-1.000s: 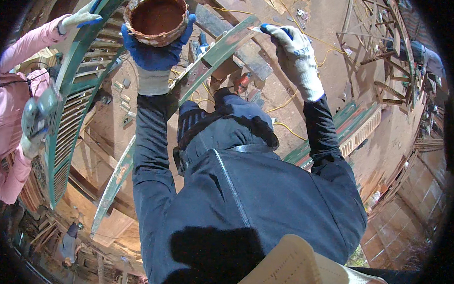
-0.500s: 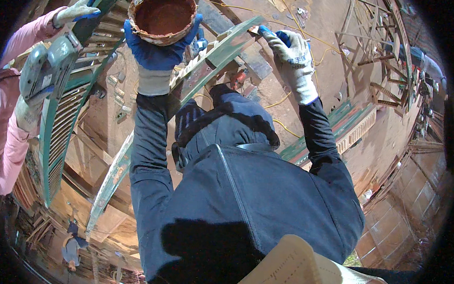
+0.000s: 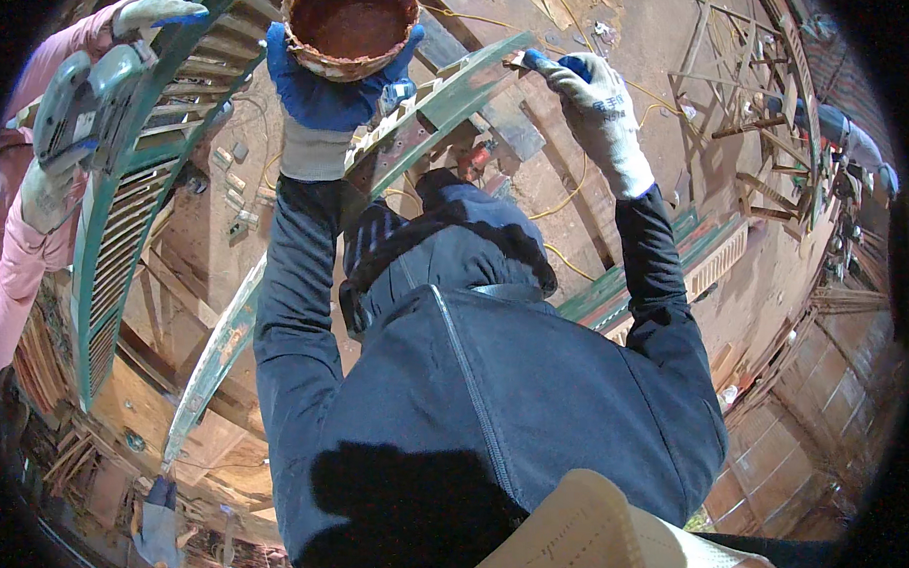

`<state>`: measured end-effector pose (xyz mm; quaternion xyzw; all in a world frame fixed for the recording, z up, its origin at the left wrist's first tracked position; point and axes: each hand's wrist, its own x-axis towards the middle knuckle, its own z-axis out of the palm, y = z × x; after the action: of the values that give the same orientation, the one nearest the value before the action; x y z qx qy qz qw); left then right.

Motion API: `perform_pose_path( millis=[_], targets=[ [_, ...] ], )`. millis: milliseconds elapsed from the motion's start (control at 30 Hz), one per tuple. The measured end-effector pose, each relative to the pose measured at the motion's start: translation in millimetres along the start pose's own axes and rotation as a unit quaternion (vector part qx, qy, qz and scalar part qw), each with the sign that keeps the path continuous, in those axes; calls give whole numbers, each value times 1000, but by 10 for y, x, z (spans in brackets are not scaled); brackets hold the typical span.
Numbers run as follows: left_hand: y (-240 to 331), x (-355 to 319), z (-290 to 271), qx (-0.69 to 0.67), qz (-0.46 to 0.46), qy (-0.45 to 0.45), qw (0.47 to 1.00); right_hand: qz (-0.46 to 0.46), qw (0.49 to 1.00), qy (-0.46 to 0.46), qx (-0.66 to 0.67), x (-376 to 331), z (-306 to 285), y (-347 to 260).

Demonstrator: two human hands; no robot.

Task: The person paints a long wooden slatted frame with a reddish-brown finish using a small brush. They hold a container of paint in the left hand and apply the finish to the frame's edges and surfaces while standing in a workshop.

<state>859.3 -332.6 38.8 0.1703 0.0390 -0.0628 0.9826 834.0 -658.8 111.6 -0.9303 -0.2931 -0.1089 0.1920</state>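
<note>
Head view: left hand point(image 3: 318, 113) grips a bowl of red-brown paint point(image 3: 353, 27), right hand point(image 3: 599, 114) closed on a brush at the green slatted frame point(image 3: 448, 99) — coating mostly unfinished.

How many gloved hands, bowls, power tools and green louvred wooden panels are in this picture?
Gloved hands: 4, namely the person's left hand and right hand, plus a co-worker's two hands
Bowls: 1, the reddish bowl
Power tools: 1, the grey sander
Green louvred panels: 2
Total: 8
</note>
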Motion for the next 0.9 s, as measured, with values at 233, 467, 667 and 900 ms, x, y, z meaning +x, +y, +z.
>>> perform_pose_path(
  millis=[233,467,667,900],
  targets=[
    [-36,-68,256,17,-17,18,1000,-44,997,9,56,108,6,274],
    [-19,-74,224,-23,-27,9,999,-75,996,-55,17,247,-155,478],
    [-32,-112,274,-23,-33,-14,999,-109,989,-97,33,295,-142,443],
    [-27,-106,306,-42,-43,-1,998,-121,987,-70,75,413,-162,330]
  ],
)
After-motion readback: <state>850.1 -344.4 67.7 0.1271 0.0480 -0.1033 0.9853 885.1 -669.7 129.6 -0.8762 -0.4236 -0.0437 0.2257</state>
